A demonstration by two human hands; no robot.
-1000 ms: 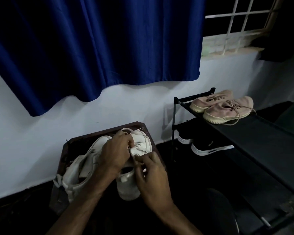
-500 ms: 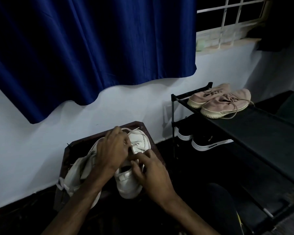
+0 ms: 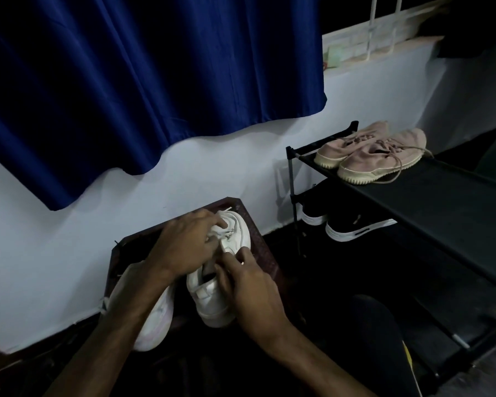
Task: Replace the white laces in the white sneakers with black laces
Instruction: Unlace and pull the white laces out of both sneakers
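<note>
- Left white sneaker (image 3: pixel 146 322) lies at the tabletop's (image 3: pixel 264 253) left edge with its near end hanging over the near-left corner. Neither hand holds it, though the left forearm crosses above it. From here I cannot tell whether its lace is in or out.
- Left grip (image 3: pixel 184 247), the person's left hand, reaches across from the left and is clamped on the white lace (image 3: pixel 225 234) over the front eyelets, forefinger stretched towards the toe.
- Right white sneaker (image 3: pixel 218 299) stands in the middle of the tabletop, toe towards the far edge and heel towards the near edge. The white lace is still threaded over its tongue, and one lace tip (image 3: pixel 226 209) pokes out past the toe.
- Right grip (image 3: pixel 249 285), the right hand, comes in from the near-right, thumb and forefinger pinched together on a strand of the same lace in the middle rows.
- Over the last second both grips have crept a little towards the toe end and closed in on each other, and the sneaker has hardly shifted. I judge this to be loosening work, row by row, so the task is at an early stage: the white lace is not yet out.
- No black laces show anywhere; a few dark wisps at the tabletop's left edge are too dim to name.
- To the right of the tabletop stands a black shoe rack (image 3: pixel 441 202) with pink shoes (image 3: pixel 381 156) on top.
</note>
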